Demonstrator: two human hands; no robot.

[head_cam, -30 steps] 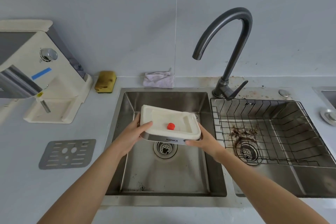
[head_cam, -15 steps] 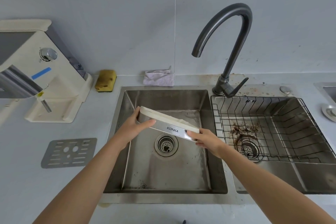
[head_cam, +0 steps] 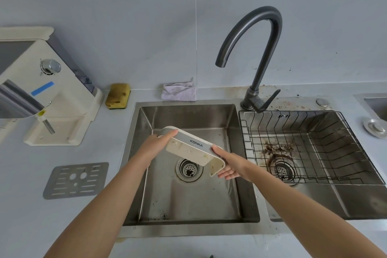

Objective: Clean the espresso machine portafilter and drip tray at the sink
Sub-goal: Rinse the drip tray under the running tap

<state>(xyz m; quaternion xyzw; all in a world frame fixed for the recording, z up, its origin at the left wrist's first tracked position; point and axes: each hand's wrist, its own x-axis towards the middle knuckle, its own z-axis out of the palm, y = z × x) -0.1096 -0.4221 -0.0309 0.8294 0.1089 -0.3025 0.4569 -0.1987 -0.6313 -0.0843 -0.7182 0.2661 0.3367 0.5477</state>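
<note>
"KONKA" is printed in dark letters on the grey front strip of the cream plastic drip tray (head_cam: 188, 153). The tray is tipped up on edge over the left stainless steel sink basin (head_cam: 188, 201), just above the round drain (head_cam: 189, 170). Its speckled, stained underside faces the camera. The long axis runs from upper left to lower right. The left hand (head_cam: 156, 144) grips the upper end and the right hand (head_cam: 230, 165) grips the lower one.

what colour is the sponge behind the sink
Yellow with brownish stains, and a dark underside: the sponge shows best in the head view.
</note>
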